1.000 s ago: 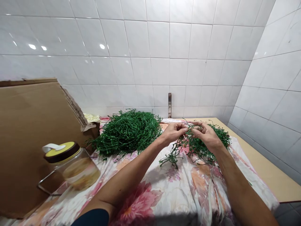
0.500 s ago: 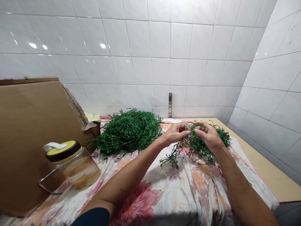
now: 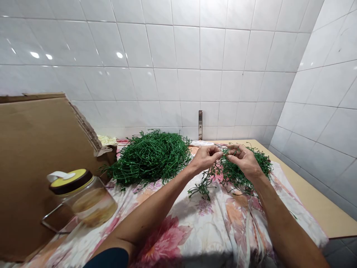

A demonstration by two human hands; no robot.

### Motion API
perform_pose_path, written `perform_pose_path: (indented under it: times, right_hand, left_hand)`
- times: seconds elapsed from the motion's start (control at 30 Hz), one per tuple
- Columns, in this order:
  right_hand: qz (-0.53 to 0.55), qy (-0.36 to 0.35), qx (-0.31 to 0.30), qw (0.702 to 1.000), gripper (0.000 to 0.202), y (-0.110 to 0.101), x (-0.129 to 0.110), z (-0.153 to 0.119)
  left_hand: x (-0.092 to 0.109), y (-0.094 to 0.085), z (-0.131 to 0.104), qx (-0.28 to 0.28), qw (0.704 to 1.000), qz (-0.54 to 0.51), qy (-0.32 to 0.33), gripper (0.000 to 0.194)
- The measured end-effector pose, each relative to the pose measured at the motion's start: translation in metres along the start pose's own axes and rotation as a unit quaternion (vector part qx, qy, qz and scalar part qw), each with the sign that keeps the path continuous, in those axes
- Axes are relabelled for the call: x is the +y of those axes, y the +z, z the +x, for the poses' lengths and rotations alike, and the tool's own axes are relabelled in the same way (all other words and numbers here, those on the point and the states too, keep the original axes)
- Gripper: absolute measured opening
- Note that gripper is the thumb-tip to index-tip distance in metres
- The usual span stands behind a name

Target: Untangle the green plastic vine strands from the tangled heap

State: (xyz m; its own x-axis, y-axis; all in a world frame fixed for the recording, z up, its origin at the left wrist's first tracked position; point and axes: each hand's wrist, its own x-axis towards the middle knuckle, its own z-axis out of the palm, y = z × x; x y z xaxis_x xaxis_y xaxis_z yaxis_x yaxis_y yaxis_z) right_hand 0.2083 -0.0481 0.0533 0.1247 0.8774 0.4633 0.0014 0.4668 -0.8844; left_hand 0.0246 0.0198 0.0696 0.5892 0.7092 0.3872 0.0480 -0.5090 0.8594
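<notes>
My left hand is closed in a pinch, thumb against fingertips, over the near edge of the right-hand heap. Close by, my right hand pinches a thin green stem, its fingertips almost meeting those of the left. What the left fingertips grip is too small to make out for certain, but it seems to be the same stem. Beneath both hands spreads a small heap of green stems with little knobbed ends. A loose clump of stems lies just left of it.
A larger pile of green stems stands left of my hands on the floral cloth. Further left are a lidded jar with brownish contents and a cardboard box. A tiled wall closes off the back.
The whole view has shifted slightly, so things sit a little further left. Both hands keep nearly the same pinching pose, with a small gap between their fingertips.
</notes>
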Motion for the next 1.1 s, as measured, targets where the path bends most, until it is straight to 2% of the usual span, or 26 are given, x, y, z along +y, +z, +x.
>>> perform_pose_path:
  times: [0.17,0.3,0.4,0.53,0.73,0.83,0.97,1.1]
  right_hand:
    - [0.001,0.010,-0.019,1.000,0.045,0.003,-0.001,-0.001]
    - [-0.014,0.017,0.005,1.000,0.046,0.002,-0.001,-0.001]
    - [-0.026,0.020,0.010,0.999,0.046,0.001,-0.001,-0.001]
    - [-0.029,0.034,0.004,0.999,0.049,0.001,-0.001,0.000]
    - [-0.040,0.075,0.008,0.996,0.049,0.000,0.001,0.001]
    - [-0.064,0.090,-0.013,0.994,0.045,-0.001,0.000,0.001]
    - [-0.106,0.066,-0.037,0.991,0.033,-0.003,-0.003,0.000]
    - [-0.131,0.039,-0.026,0.990,0.029,-0.003,-0.003,0.000]
  left_hand:
    - [-0.001,0.000,0.000,-0.010,1.000,0.005,0.022,0.027]
    - [0.000,0.002,-0.003,-0.045,0.999,-0.007,0.005,0.022]
    - [0.001,0.003,-0.004,-0.040,0.998,0.050,0.003,0.018]
    - [0.003,0.002,-0.005,-0.012,0.991,0.131,0.034,0.021]
    - [0.009,0.001,-0.006,-0.029,0.980,0.193,0.046,0.025]
    - [0.010,0.001,-0.007,-0.028,0.971,0.231,0.055,0.025]
    - [0.010,0.002,-0.008,-0.028,0.961,0.264,0.082,0.023]
    - [0.011,0.002,-0.009,-0.053,0.962,0.260,0.062,0.022]
